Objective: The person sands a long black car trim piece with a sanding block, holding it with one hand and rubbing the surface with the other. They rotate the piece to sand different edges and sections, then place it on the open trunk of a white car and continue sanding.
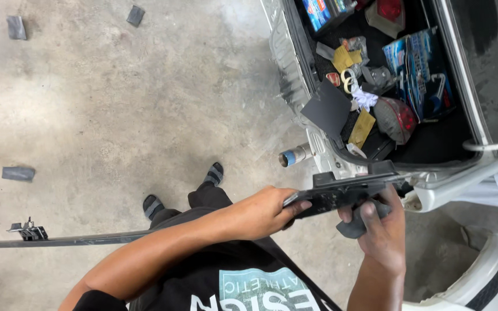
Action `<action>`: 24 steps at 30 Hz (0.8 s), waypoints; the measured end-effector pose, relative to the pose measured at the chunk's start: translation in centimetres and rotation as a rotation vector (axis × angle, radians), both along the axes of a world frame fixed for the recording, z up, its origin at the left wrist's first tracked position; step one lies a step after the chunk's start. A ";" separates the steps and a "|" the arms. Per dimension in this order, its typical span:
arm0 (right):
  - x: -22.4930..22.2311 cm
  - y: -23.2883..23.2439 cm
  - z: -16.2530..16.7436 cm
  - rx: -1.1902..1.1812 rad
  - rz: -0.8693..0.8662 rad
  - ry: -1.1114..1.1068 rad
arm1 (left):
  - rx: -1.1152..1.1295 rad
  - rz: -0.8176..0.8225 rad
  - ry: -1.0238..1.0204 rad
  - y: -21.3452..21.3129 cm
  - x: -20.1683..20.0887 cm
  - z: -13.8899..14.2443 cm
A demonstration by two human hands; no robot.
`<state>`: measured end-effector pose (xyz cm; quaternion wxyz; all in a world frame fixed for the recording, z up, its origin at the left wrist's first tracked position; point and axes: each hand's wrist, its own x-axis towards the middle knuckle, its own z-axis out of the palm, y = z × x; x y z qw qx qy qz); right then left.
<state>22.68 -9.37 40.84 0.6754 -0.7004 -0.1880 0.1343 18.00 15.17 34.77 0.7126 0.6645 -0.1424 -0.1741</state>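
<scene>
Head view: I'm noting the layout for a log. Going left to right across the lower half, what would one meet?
Small metal bracket → sandalled feet → left hand → right hand → white curved car panel.

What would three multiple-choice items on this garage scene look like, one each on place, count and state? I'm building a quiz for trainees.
1. Where do the red lamp units lie?
A. On the concrete floor
B. In the open car boot
C. On the person's lap

2. How many dark flat scraps lie on the grey concrete floor?
A. Three
B. One
C. Seven

3. How is the long dark trim strip held?
A. By both hands
B. By no hand
C. By the left hand alone

Answers: 1 B, the lamps sit among clutter inside the boot. 2 A, two near the top edge, one at the left. 3 A, left hand and right hand both grip it.
</scene>
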 end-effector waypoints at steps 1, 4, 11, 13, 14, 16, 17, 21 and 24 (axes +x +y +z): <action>0.0 0.2 -0.2 0.023 0.004 -0.021 | 0.000 -0.003 0.014 0.0 0.1 0.2; 0.4 0.5 -0.8 0.088 -0.004 -0.067 | 0.006 -0.028 0.035 0.2 0.1 0.5; 1.2 -0.2 -1.5 0.128 -0.051 -0.153 | -0.211 -0.098 -0.124 1.9 -0.5 -0.5; 1.2 0.2 -1.6 0.162 -0.040 -0.160 | -0.318 -0.172 -0.072 2.4 -0.4 -0.7; 1.2 0.6 -1.6 0.155 -0.036 -0.162 | -0.349 -0.227 -0.001 2.7 -0.3 -0.8; 1.1 1.4 -1.4 0.160 -0.037 -0.150 | -0.396 -0.314 0.112 3.4 0.0 -0.9; 1.0 1.9 -1.2 0.168 -0.051 -0.134 | -0.414 -0.353 0.159 3.7 0.2 -0.9; 0.8 3.4 -0.1 0.141 -0.087 -0.170 | -0.638 -0.478 0.444 5.0 0.4 -1.0; 1.2 3.9 1.0 0.155 -0.122 -0.195 | -0.729 -0.538 0.473 5.7 0.4 -1.1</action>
